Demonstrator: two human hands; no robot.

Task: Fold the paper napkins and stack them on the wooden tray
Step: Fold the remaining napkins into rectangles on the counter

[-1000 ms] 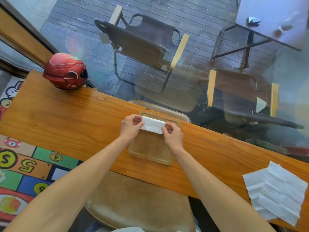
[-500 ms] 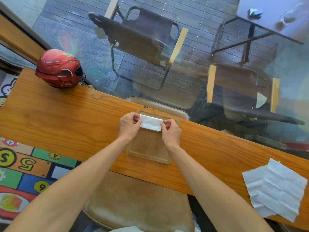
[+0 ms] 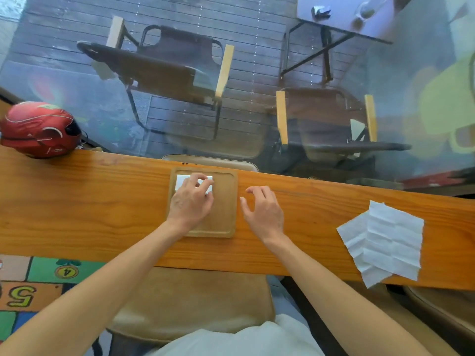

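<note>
folded napkin mostly hidden under left hand, red helmet cut by left edge

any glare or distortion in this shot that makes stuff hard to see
Head view: the glass beyond the wooden counter carries reflections and coloured flare at the right edge, washing out the chairs behind it; wide-angle bend curves the counter edge; the left hand, folded napkin, wooden tray and unfolded napkins are evenly lit and readable.

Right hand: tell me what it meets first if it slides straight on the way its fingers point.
Probably only bare wooden counter, then its far edge. The right hand points away, beside the wooden tray.
</note>
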